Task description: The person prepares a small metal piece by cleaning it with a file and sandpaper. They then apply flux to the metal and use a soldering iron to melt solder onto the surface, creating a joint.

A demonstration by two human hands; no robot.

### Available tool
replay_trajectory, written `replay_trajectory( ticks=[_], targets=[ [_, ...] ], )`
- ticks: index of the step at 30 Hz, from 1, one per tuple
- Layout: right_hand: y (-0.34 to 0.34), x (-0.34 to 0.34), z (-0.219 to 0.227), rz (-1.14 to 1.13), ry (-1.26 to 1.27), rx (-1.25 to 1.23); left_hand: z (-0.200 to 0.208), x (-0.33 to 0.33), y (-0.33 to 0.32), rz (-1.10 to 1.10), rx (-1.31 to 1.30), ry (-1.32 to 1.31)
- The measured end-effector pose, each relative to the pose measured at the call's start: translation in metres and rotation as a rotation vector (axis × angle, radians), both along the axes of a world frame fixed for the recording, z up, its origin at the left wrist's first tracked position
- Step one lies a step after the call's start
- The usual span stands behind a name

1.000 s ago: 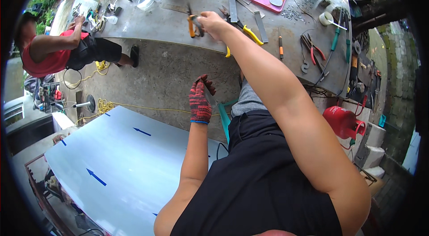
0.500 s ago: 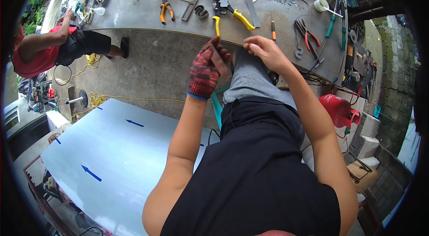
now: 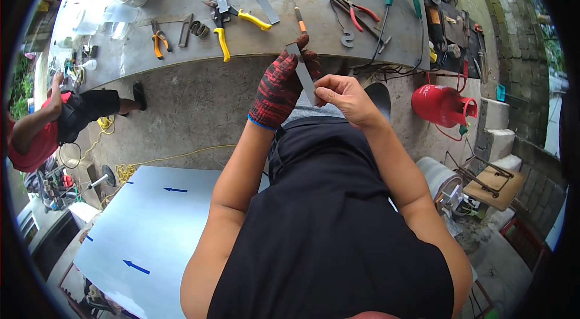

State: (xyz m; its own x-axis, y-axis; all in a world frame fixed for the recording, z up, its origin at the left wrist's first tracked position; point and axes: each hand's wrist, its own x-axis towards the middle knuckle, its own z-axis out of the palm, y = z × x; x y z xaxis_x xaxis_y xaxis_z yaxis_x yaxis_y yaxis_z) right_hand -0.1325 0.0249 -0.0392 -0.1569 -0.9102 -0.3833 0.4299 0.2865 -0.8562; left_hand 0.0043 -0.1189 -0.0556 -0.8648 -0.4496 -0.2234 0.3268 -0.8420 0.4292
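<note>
Gloved left hand (image 3: 281,86) and bare right hand (image 3: 343,96) both gripping 1 metal strip (image 3: 303,74), workbench (image 3: 254,41) beyond

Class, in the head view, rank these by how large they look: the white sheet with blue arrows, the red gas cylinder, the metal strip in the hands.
1. White sheet
2. Red gas cylinder
3. Metal strip; nearer the camera, yet looks smallest.

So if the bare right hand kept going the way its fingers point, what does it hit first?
The right hand points toward the gloved left hand; its fingertips already touch the metal strip held between them.
</note>
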Motion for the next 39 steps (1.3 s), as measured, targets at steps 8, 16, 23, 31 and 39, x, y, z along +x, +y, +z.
replay_trajectory(
  ticks=[8,16,23,31,39],
  targets=[
    [0.024,-0.006,0.002,-0.038,0.111,-0.022,0.007,-0.005,0.013,-0.136,-0.147,-0.029],
    [0.031,-0.029,-0.01,-0.042,0.237,-0.065,0.016,-0.012,0.02,-0.143,-0.283,-0.167],
    [-0.002,-0.115,-0.065,-0.261,1.072,0.233,-0.024,-0.004,0.015,-0.043,-0.38,-0.46],
    [-0.032,-0.116,-0.079,-0.099,1.486,0.389,-0.019,0.001,0.019,-0.009,-0.348,-0.526],
    [-0.044,-0.122,-0.081,-0.02,1.53,0.459,-0.013,0.001,0.02,-0.01,-0.398,-0.555]
  ],
)
